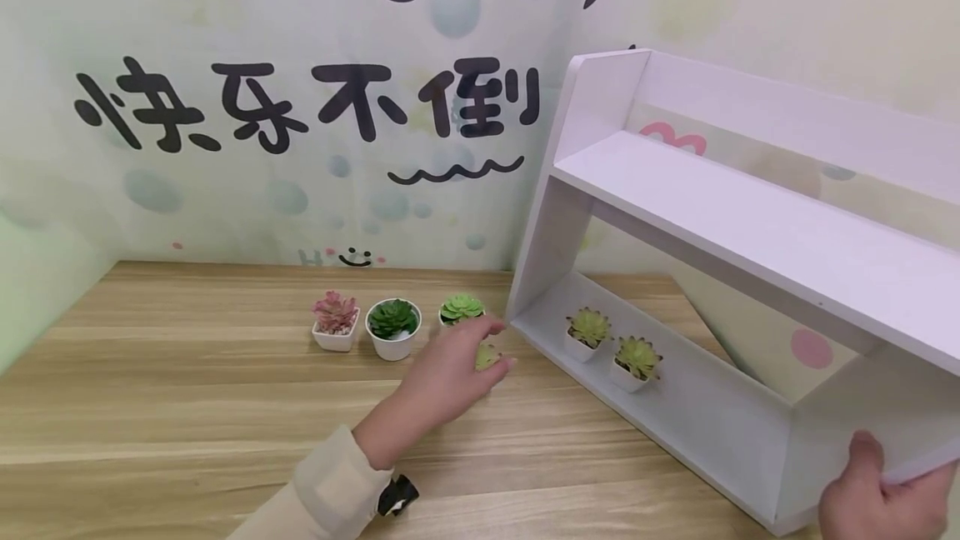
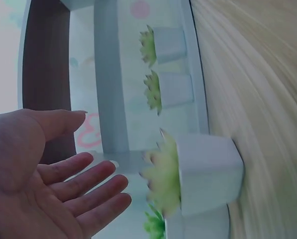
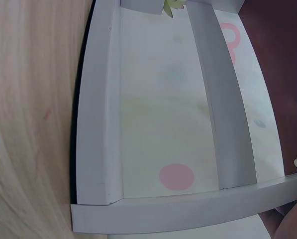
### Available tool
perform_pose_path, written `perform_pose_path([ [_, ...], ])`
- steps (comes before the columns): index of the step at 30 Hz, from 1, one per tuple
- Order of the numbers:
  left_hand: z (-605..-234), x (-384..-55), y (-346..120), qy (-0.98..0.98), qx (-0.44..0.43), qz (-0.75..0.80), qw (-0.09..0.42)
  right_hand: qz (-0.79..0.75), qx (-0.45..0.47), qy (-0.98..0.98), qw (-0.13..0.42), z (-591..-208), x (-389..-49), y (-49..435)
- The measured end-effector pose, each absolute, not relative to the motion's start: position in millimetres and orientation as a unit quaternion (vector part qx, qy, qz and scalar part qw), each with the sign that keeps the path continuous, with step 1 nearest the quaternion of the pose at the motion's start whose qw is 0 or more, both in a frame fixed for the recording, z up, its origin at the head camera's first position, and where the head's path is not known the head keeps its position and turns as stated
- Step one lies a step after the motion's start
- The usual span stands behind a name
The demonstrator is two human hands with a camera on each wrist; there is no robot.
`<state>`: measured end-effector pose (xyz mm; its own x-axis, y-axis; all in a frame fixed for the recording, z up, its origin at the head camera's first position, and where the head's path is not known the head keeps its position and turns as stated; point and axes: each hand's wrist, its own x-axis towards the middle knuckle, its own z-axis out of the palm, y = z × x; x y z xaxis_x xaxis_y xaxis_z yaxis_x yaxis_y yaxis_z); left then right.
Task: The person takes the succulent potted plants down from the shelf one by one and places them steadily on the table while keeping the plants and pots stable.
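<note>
My left hand (image 1: 446,373) reaches over the table beside a yellow-green potted succulent (image 1: 487,357), thumb and fingers spread. In the left wrist view the plant's white pot (image 2: 210,172) stands on the table, apart from the fingers, with nothing in the palm. My right hand (image 1: 885,494) grips the right side panel of a white two-tier shelf (image 1: 712,448), thumb on the inner face. On its lower board sit two red-tipped succulents in white pots, the left one (image 1: 587,332) and the right one (image 1: 636,363). The shelf stands at an angle on the table.
Left of my left hand stand a pink succulent (image 1: 335,322) in a square pot and a dark green succulent (image 1: 393,327) in a round pot. A bright green succulent (image 1: 461,307) is partly hidden behind the hand. A printed wall covering (image 1: 262,207) rises behind the table (image 1: 187,407).
</note>
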<state>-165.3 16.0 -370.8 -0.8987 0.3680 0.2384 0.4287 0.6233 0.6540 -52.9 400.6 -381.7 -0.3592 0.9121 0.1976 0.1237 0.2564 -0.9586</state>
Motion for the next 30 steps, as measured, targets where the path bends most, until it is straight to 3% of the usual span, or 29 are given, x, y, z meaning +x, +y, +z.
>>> perform_pose_path([
  [30, -376.8, -165.5, 84.4, -0.811, -0.22, -0.542, -0.004, 0.447, -0.385, -0.688, 0.422, -387.4, -46.8, 395.9],
])
